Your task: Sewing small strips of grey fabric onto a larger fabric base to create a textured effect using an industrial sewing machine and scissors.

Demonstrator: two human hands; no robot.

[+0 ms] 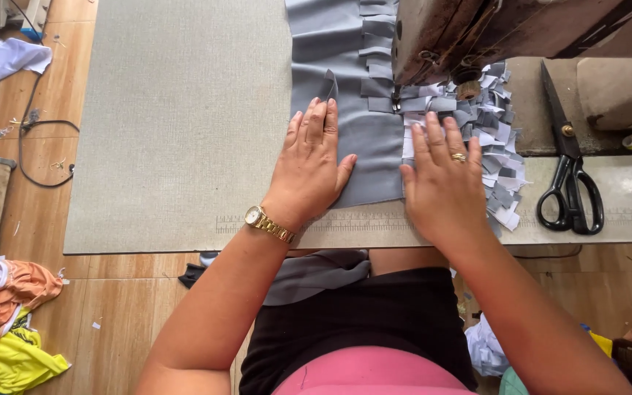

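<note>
Left hand: the left hand (310,170) lies flat, fingers spread, palm down on the grey cloth (345,110), gripping nothing.
Right hand: the right hand (440,179) lies flat and open on the cloth's ruffled strips (488,128).
Cloth: spread on the bench (177,124), running under the sewing machine (448,33) beyond the fingertips.
Scissors: black scissors (568,164) lie right of the right hand.
</note>
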